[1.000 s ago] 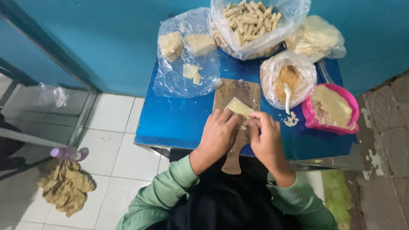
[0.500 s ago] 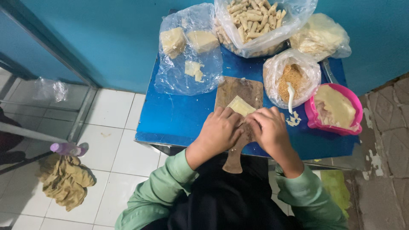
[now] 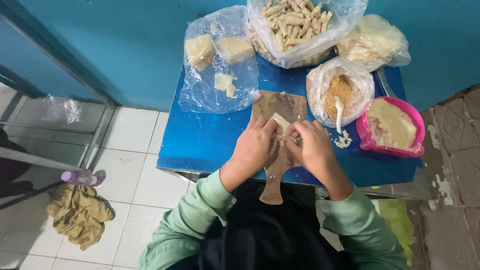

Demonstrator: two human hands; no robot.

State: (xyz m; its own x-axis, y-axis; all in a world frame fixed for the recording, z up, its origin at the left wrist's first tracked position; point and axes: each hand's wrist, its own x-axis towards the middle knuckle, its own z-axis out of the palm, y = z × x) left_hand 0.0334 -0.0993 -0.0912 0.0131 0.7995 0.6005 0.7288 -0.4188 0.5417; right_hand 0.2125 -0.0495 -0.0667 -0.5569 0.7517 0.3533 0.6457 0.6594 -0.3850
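A pale square wrapper [image 3: 280,121] lies on a brown wooden board [image 3: 278,107] on the small blue table [image 3: 210,137]. My left hand [image 3: 256,146] and my right hand [image 3: 311,146] both rest on the wrapper's near edge, fingers curled over it, rolling it. Only the wrapper's far corner shows; the rest is hidden under my fingers. The board's handle [image 3: 272,182] points toward me over the table edge.
A clear bag of finished rolls [image 3: 295,25] sits at the back, a bag with pale blocks [image 3: 217,52] at left, a bag of crumbly filling with a white spoon [image 3: 339,92] at right, a pink bowl [image 3: 395,127] beside it. A yellow rag [image 3: 77,212] lies on the tiles.
My hands have closed further over the wrapper, so less of it shows. The view has shifted slightly.
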